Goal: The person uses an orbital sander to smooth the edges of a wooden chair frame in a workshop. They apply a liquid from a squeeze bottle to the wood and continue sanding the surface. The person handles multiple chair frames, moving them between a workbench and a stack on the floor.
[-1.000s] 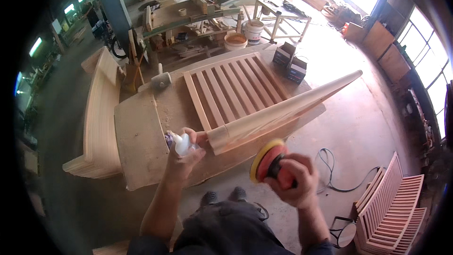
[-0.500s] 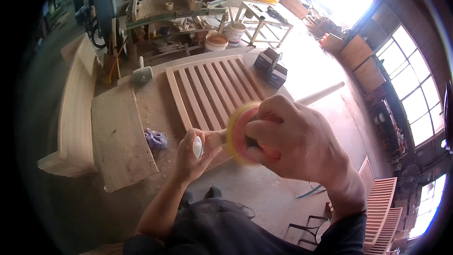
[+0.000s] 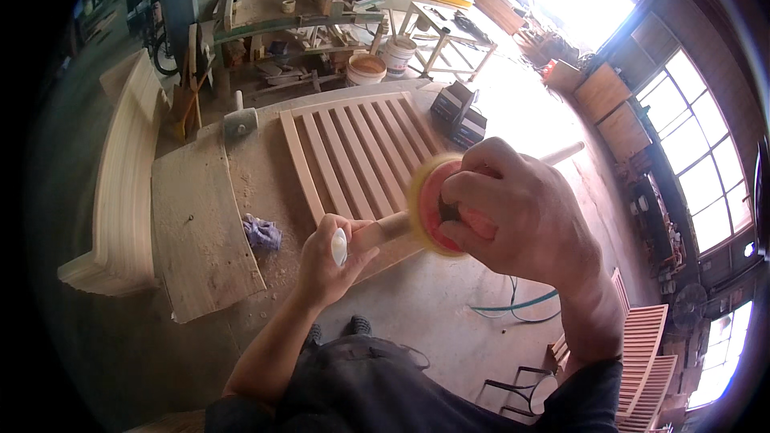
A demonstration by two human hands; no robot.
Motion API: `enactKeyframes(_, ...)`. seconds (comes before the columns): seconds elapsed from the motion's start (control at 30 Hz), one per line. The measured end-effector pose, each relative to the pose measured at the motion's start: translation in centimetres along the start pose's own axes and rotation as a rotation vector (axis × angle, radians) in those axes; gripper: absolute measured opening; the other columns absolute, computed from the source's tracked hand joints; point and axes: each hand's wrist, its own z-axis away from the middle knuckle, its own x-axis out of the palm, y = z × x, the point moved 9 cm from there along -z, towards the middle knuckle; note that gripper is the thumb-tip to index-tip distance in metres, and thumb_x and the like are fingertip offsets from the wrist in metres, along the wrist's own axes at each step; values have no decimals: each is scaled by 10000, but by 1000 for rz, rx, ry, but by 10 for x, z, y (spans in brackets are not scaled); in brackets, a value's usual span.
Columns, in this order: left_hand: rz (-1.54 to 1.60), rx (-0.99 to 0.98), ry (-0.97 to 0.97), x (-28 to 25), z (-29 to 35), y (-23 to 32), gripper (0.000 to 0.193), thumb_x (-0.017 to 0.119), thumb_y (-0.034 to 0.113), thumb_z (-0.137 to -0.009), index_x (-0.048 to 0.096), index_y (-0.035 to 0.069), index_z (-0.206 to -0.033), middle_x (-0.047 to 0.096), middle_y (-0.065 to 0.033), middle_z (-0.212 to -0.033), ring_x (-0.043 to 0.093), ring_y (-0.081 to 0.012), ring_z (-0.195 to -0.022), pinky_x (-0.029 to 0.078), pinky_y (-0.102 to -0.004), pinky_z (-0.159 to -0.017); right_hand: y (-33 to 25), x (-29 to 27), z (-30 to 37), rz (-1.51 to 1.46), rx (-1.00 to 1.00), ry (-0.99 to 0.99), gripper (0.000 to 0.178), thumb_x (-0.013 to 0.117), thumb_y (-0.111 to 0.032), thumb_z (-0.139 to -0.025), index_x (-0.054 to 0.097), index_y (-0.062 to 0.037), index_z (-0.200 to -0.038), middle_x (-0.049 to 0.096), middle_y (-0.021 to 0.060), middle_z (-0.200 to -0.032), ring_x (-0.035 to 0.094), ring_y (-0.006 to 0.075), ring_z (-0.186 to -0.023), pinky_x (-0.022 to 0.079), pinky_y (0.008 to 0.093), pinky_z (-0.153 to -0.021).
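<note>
A round wooden pole [image 3: 393, 227] slants across in front of me from lower left to upper right. My left hand [image 3: 333, 255] is wrapped round its near end, where a pale oval end shows beside the thumb. My right hand [image 3: 521, 220] grips a round sander [image 3: 437, 207] with a red body and a yellow pad. The pad's edge meets the pole just beyond my left hand, and its rim looks smeared. Past my right hand the pole's far end [image 3: 565, 152] sticks out. Below the pole, a slatted wooden panel [image 3: 361, 156] lies on the worktable.
A mallet [image 3: 241, 123], a purple rag [image 3: 261, 232] and dark boxes [image 3: 459, 115] lie on the table. Curved boards [image 3: 196, 228] stand at left. On the floor are a green hose [image 3: 521, 305] and a stool [image 3: 541, 393]; slatted panels [image 3: 642, 353] lean at right. Buckets [image 3: 366, 70] stand behind.
My right hand and the sander have shifted right and slightly up along the pole, baring more wood beside my left hand. The left hand keeps its grip. More of the green hose shows.
</note>
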Motion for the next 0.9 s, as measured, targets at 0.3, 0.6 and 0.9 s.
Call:
enactKeyframes(0.3,31,19,9,1,3,-4,436,875,150,-936,458,87,-1047,773,-186,-1127,760,-267,-1023,589,-404,-874,13,12,-33,-98,-13,-204,204,835,-285,-902,774,-111,-989,727,123,-973,761,281,-842,633,409,-775)
enactKeyframes(0.6,138,-157,45,12,17,-76,498,939,174,-874,456,118,-980,570,-7,-948,580,-129,-886,535,-335,-806,-5,47,-91,-147,93,-541,323,765,-365,-912,763,-60,-1019,775,164,-910,771,324,-809,626,465,-748)
enactKeyframes(0.9,332,-132,-91,0,15,-75,548,865,83,-913,588,27,-1381,711,-85,-1262,681,-181,-1127,563,-342,-988,-65,26,14,13,63,372,332,919,-299,-784,737,-163,-1027,675,72,-1090,718,224,-837,610,349,-657)
